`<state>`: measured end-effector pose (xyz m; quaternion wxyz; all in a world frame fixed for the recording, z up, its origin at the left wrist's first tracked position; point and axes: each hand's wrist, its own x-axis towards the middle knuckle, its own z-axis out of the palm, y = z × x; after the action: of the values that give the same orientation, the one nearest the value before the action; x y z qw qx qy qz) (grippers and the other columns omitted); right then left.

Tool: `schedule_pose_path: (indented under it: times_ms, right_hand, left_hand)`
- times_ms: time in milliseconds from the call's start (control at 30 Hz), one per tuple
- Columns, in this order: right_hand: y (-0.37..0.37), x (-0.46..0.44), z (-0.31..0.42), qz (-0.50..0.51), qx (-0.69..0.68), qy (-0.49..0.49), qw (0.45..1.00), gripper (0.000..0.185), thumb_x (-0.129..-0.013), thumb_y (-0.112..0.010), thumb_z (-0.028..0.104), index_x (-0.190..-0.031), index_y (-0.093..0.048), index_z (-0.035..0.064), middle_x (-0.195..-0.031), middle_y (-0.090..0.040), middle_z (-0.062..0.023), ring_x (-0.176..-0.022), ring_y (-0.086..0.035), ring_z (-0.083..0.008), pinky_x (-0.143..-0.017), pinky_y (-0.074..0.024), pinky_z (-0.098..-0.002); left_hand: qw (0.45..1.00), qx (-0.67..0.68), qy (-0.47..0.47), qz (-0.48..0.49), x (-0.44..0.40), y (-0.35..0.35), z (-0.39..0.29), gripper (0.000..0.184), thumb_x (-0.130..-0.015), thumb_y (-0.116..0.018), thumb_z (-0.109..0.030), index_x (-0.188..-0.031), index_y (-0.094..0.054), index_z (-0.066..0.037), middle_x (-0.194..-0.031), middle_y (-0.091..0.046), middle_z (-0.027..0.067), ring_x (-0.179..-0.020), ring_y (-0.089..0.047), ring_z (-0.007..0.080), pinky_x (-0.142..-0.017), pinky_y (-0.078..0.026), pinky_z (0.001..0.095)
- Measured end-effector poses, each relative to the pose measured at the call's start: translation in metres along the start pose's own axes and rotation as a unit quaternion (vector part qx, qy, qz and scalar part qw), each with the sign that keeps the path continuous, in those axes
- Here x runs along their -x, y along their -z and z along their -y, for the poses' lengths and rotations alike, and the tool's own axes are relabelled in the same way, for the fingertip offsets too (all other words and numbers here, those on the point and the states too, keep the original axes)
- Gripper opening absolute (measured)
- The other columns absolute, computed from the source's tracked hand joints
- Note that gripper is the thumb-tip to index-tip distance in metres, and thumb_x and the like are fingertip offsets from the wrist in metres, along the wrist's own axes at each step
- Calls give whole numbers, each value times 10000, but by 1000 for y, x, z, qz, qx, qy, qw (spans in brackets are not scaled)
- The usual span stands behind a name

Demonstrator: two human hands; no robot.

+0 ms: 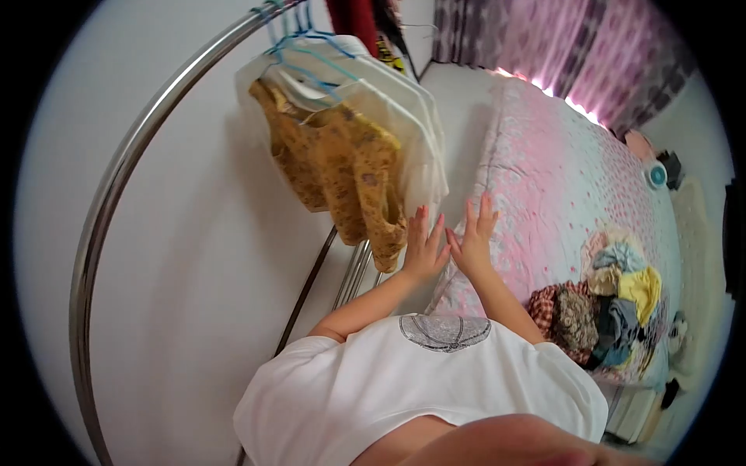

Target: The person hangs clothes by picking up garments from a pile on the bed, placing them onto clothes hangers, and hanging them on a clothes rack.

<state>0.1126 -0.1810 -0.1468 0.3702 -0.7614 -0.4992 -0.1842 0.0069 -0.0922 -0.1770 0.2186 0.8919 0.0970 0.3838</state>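
Observation:
My left hand [426, 252] is raised in front of me, fingers spread, holding nothing. It is close to the lower right edge of a mustard-yellow patterned top [342, 167]; whether they touch I cannot tell. That top hangs on a light-blue hanger, in front of several white garments [426, 132] on blue hangers [299, 39]. To the right, my right hand [475, 242] is up too, its fingers apart and nothing in it. Behind it is the near side of the bed. The two thumbs come near each other.
A curved metal clothes rack [116, 175] arches along the left, beside a white wall. On the right is a bed with a pink and white cover [521, 155]. A heap of mixed clothes [614, 303] lies on it. Patterned curtains [567, 46] hang at the back.

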Motion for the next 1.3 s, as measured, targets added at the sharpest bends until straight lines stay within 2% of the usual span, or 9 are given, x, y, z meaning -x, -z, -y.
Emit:
schedule_pose_path:
  times_ms: [100, 200, 367, 633, 833, 900, 1033, 1133, 1300]
  right_hand:
    - [25, 44, -28, 38, 68, -106, 991, 755, -705, -637, 201, -1326, -237, 45, -1400, -87, -226, -1295, -83, -390, -1003, -82, -571]
    - [60, 88, -54, 51, 119, -187, 974, 774, -708, -628, 207, -1335, -208, 36, -1403, -70, -225, -1299, -59, -386, -1006, -71, -568]
    - [126, 147, -87, 40, 158, -287, 944, 778, -710, -622, 206, -1338, -197, 29, -1402, -72, -228, -1296, -66, -391, -1009, -54, -564]
    - [263, 257, -135, 9, 201, -349, 915, 768, -707, -623, 201, -1336, -214, 35, -1397, -83, -236, -1288, -83, -401, -1007, -56, -562]
    - [339, 368, -194, -3, 236, -372, 898, 760, -708, -619, 233, -1334, -228, 57, -1393, -111, -223, -1279, -112, -402, -983, -98, -584]
    - [352, 394, -214, 12, 246, -386, 889, 761, -697, -629, 243, -1327, -243, 62, -1385, -133, -227, -1267, -143, -403, -979, -116, -585]
    - [363, 420, -255, 53, 231, -378, 895, 760, -690, -646, 264, -1316, -262, 71, -1376, -166, -210, -1263, -162, -396, -978, -130, -584]
    - [353, 426, -284, 111, 204, -390, 891, 741, -718, -637, 252, -1327, -253, 77, -1394, -119, -200, -1279, -133, -378, -997, -115, -566]
    - [321, 420, -322, 248, 177, -460, 834, 817, -721, -650, 332, -1356, -189, 104, -1413, -90, -169, -1303, -94, -334, -1017, -126, -537]
  left_hand:
    - [994, 16, 29, 101, 13, -32, -17, 677, -799, -512, -220, -1357, -170, -47, -1397, -54, 250, -1301, -63, 392, -1033, -70, 516]
    - [986, 27, 12, 164, 14, -59, -35, 675, -802, -506, -227, -1358, -170, -43, -1396, -40, 259, -1300, -47, 402, -1028, -66, 516]
    - [976, 53, -19, 208, 12, -106, -93, 686, -763, -564, -203, -1345, -231, -56, -1403, -75, 235, -1304, -74, 378, -1031, -78, 512]
    - [966, 74, -73, 238, 53, -202, -239, 690, -761, -560, -215, -1348, -226, -75, -1398, -80, 244, -1302, -66, 375, -1031, -62, 512]
    - [957, 79, -63, 271, 104, -266, -326, 670, -779, -549, -237, -1348, -230, -85, -1400, -72, 237, -1298, -83, 378, -1026, -62, 513]
    - [955, 62, -68, 282, 110, -287, -341, 656, -785, -545, -245, -1348, -240, -99, -1401, -85, 230, -1294, -105, 375, -1025, -70, 512]
    - [951, 33, -114, 284, 111, -326, -352, 653, -749, -580, -225, -1313, -295, -63, -1384, -158, 214, -1281, -149, 362, -1012, -134, 520]
    - [939, 4, -111, 324, 118, -349, -348, 655, -746, -583, -232, -1313, -299, -65, -1385, -165, 206, -1282, -155, 356, -1009, -140, 525]
    - [926, -33, -80, 367, 121, -383, -331, 654, -754, -577, -263, -1313, -298, -69, -1378, -192, 206, -1276, -180, 352, -1001, -159, 527]
